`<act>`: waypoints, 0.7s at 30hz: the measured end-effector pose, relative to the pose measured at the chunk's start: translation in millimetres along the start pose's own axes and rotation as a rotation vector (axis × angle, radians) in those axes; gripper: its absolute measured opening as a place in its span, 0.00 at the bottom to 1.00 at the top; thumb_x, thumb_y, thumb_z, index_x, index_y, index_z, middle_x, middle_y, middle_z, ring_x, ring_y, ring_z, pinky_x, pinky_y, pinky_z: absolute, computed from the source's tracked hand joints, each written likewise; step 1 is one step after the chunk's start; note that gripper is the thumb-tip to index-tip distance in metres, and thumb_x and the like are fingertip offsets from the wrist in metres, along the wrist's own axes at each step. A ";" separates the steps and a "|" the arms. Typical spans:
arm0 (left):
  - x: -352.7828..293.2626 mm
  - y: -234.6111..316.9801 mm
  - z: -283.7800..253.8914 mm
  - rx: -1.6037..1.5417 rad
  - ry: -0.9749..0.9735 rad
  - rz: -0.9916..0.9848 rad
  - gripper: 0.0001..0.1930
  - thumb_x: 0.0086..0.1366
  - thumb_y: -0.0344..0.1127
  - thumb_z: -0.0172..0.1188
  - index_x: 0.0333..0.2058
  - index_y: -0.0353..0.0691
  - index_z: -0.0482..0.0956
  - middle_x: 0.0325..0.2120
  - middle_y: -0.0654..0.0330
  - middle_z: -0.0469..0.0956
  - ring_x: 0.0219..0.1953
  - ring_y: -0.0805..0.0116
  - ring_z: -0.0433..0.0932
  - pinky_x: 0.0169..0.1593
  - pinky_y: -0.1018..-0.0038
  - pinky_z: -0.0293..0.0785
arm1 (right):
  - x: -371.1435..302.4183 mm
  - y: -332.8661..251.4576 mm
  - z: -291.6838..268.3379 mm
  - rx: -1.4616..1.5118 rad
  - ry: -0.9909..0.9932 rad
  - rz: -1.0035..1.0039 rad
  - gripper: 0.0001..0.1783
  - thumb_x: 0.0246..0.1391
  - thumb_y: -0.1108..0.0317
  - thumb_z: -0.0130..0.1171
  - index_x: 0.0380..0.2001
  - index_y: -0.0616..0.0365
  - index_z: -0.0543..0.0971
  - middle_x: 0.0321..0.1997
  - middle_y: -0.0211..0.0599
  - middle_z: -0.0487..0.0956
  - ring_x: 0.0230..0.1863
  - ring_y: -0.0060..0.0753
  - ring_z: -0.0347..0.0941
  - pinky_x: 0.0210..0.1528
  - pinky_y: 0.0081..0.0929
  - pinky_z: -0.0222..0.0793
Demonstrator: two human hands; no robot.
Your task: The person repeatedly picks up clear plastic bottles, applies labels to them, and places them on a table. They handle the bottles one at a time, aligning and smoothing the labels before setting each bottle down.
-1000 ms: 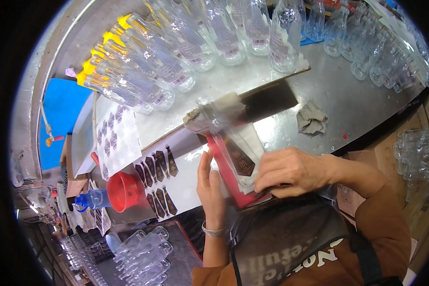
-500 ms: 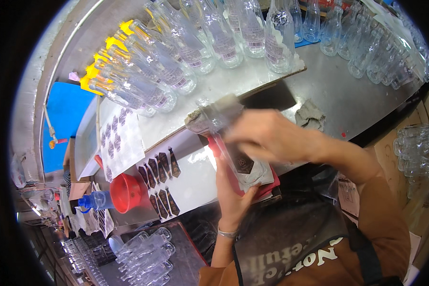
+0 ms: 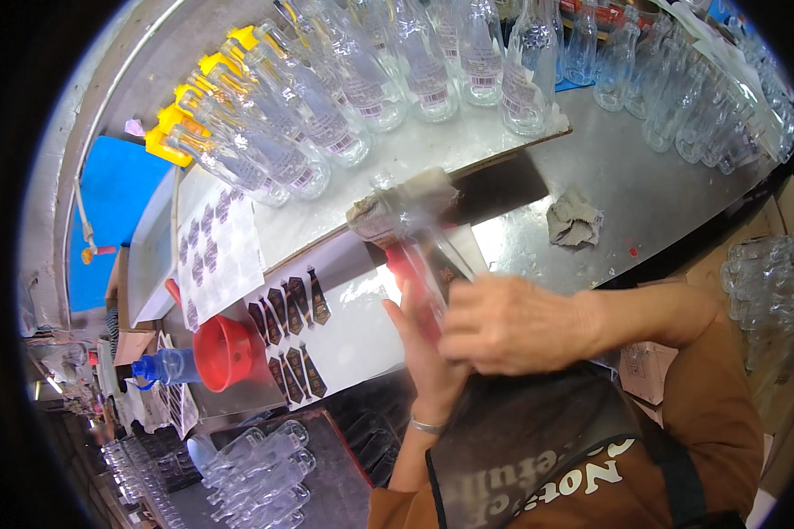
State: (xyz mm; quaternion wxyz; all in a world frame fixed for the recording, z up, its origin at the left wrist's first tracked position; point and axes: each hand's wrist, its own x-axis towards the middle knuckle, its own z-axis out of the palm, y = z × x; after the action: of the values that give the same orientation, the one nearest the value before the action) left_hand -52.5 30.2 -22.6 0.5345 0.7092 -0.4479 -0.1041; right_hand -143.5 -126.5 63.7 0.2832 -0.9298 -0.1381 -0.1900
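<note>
While dark labels (image 3: 297, 302) lie leftward, the left hand (image 3: 432, 361) splays by a bottle (image 3: 427, 266); right hand's grip (image 3: 513, 326) unclear.

Two hands: one left hand (image 3: 434, 366), one right hand (image 3: 520, 326). Just beyond the fingers: one lying clear bottle (image 3: 425, 264) and one folded cloth (image 3: 379, 219). Left of the left fingers: dark tie-shaped labels (image 3: 317, 301), at least five in the upper row, three in the lower; one red cup (image 3: 222, 353); one blue-capped container (image 3: 175, 366). Far beyond the fingers: standing bottles (image 3: 522, 93), more than ten, overlap preventing an exact count.
</note>
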 end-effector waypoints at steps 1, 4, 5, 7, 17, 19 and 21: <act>-2.4 -0.7 0.8 -0.040 0.008 -0.024 0.66 0.46 0.30 0.75 0.72 0.33 0.30 0.69 0.42 0.56 0.67 0.52 0.64 0.68 0.62 0.60 | -0.4 -5.7 -7.5 0.172 -0.199 0.086 0.05 0.47 0.68 0.60 0.27 0.56 0.78 0.29 0.40 0.78 0.37 0.42 0.75 0.38 0.38 0.73; -2.9 1.9 -1.9 0.071 -0.030 -0.051 0.67 0.46 0.31 0.76 0.72 0.33 0.30 0.68 0.44 0.58 0.64 0.55 0.66 0.66 0.65 0.62 | 23.9 46.8 -7.0 -0.069 0.000 0.236 0.05 0.48 0.68 0.59 0.27 0.57 0.78 0.29 0.40 0.78 0.36 0.45 0.75 0.39 0.41 0.73; -0.5 4.5 -0.2 0.033 -0.036 -0.066 0.67 0.46 0.31 0.77 0.72 0.33 0.30 0.68 0.44 0.58 0.63 0.55 0.67 0.66 0.65 0.62 | 34.0 62.8 -15.0 -0.126 0.228 0.208 0.05 0.48 0.68 0.60 0.28 0.57 0.78 0.30 0.39 0.78 0.37 0.44 0.75 0.39 0.40 0.72; 0.4 2.2 -1.9 0.052 -0.044 -0.076 0.67 0.46 0.30 0.77 0.72 0.33 0.30 0.68 0.45 0.59 0.61 0.55 0.69 0.64 0.65 0.64 | 38.9 71.2 -20.2 -0.252 0.430 0.085 0.05 0.47 0.70 0.61 0.29 0.56 0.78 0.31 0.39 0.78 0.38 0.44 0.74 0.41 0.38 0.71; 1.7 4.4 -2.2 0.048 -0.082 -0.033 0.65 0.47 0.30 0.77 0.72 0.33 0.33 0.67 0.44 0.59 0.63 0.53 0.68 0.62 0.62 0.66 | 16.3 86.1 -17.6 0.050 0.473 0.174 0.06 0.48 0.69 0.61 0.31 0.56 0.78 0.33 0.39 0.78 0.39 0.50 0.75 0.42 0.40 0.73; 0.4 -0.2 -8.1 -0.024 -0.105 -0.073 0.63 0.48 0.31 0.76 0.73 0.34 0.35 0.68 0.45 0.59 0.64 0.52 0.66 0.63 0.61 0.65 | -3.4 70.4 -8.6 0.094 0.382 0.088 0.07 0.47 0.72 0.62 0.32 0.55 0.77 0.36 0.37 0.77 0.43 0.46 0.73 0.45 0.39 0.71; 3.2 -10.2 -24.8 -0.192 -0.122 -0.149 0.60 0.50 0.33 0.73 0.73 0.35 0.38 0.69 0.46 0.57 0.66 0.52 0.64 0.66 0.60 0.62 | -30.2 36.3 -2.0 0.242 0.134 -0.021 0.13 0.46 0.72 0.66 0.38 0.55 0.79 0.43 0.36 0.80 0.46 0.43 0.77 0.49 0.40 0.73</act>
State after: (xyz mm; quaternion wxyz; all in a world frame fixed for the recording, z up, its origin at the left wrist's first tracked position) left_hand -29.8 44.6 -20.1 0.5624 0.6785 -0.4134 -0.2289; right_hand -157.7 -161.3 35.0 0.3998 -0.8727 -0.1504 -0.2366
